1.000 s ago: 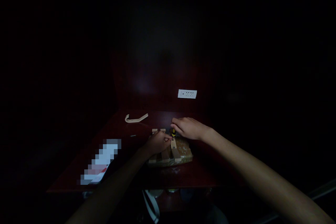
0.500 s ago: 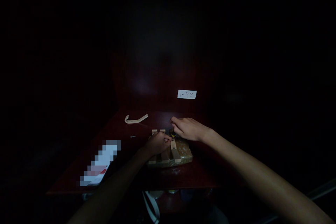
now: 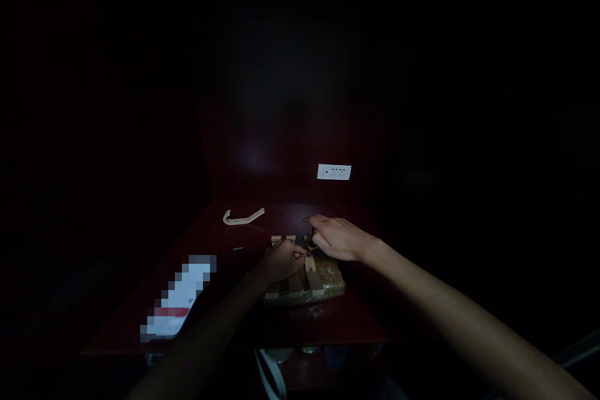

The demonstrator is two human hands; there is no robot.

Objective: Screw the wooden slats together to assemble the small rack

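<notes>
Several light wooden pieces lie side by side on a plastic-wrapped bundle; the rightmost wooden piece [image 3: 315, 281] shows a dark hole or screw. My right hand [image 3: 338, 237] is closed around a small yellow-and-black tool [image 3: 312, 246], whose tip points down at that piece. From the left, my left hand [image 3: 284, 259] reaches over the pieces with its fingertips pinched at the tool's tip; what they hold is too small to make out. The wrapped bundle [image 3: 335, 289] rests on the dark red table [image 3: 197, 237].
A curved wooden hook [image 3: 244, 219] lies at the back left of the table. Nearer are small metal pins or screws [image 3: 237, 249] and a blurred white, bright-screened object [image 3: 182, 300]. A white socket panel [image 3: 334, 172] is on the wall. A pale strap [image 3: 270, 375] hangs below the edge.
The view has tilted slightly, so everything sits a little lower. My right hand has turned a little with the tool, which leans more now. My left hand keeps its place.
</notes>
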